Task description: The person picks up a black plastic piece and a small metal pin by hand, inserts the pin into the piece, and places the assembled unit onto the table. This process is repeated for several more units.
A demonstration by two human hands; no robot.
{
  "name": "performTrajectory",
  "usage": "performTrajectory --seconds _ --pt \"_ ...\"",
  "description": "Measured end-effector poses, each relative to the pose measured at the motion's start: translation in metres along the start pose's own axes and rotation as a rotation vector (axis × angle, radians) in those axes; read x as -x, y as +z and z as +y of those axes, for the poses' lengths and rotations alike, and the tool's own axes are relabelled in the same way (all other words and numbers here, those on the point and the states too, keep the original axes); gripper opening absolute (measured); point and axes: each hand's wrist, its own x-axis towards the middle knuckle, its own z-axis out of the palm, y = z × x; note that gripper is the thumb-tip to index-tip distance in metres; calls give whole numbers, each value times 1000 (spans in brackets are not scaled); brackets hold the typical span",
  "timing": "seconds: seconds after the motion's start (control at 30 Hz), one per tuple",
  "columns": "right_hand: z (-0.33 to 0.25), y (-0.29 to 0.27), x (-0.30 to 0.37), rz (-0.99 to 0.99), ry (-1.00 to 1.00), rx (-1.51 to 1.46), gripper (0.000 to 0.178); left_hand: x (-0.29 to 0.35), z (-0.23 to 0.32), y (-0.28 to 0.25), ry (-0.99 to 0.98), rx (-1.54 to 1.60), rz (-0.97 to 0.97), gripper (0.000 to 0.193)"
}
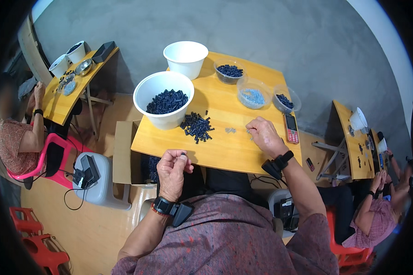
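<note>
My left hand (171, 172) is at the table's near edge, thumb and finger pinched on a small dark plastic piece (183, 154). Just beyond it a loose pile of dark blue tubular plastic pieces (197, 127) lies on the yellow table (170, 145). My right hand (266, 136) rests low over the tabletop, its fingertips bent together and pointing down. Whatever they pinch is too small to make out. To the left of those fingertips is a little group of small pale metallic pieces (230, 130).
A white bucket (144, 98) holding dark pieces and another white bucket (188, 50) stand at the left. Clear tubs, one with light blue bits (252, 97), line the right side near a red phone (291, 129). Other people sit at tables on both sides.
</note>
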Motion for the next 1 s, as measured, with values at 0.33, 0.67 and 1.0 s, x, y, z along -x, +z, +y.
performTrajectory --seconds 0.33,0.67,1.0 --pt "5 -4 -13 -125 -18 7 11 -1 1 1 -14 -5 9 7" --pt "10 -9 -15 -179 -8 -57 8 0 1 -2 -21 -19 6 7" --pt "5 -9 -23 -190 -81 -59 13 0 1 -1 -16 -17 11 8"
